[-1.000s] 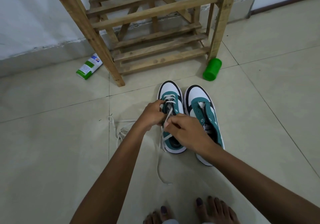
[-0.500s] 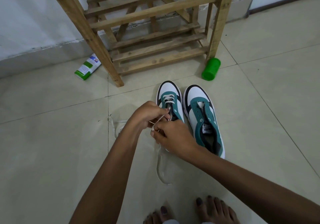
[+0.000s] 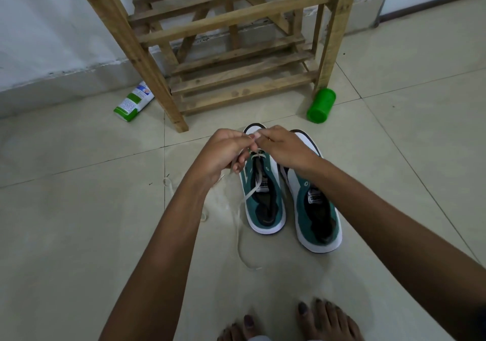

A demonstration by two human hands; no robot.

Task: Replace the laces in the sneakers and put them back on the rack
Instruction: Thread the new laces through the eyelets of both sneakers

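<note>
Tiled floor [image 3: 79, 235]; both hands, left hand [image 3: 223, 151] and right hand [image 3: 284, 148], pinching white lace [image 3: 252, 190] above left sneaker [image 3: 265, 203].

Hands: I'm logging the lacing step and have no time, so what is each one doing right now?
Left hand: fingers curled, pinching the white lace above the left sneaker.
Right hand: pinching the same lace near its tip.

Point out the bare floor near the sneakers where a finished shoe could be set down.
Bare tile lies right of the right sneaker, below the green cup. More lies far left, below the green-and-white tube. Crowded: left of the left sneaker, where the white lace trails, and in front of the wooden rack, where both hands work.
</note>
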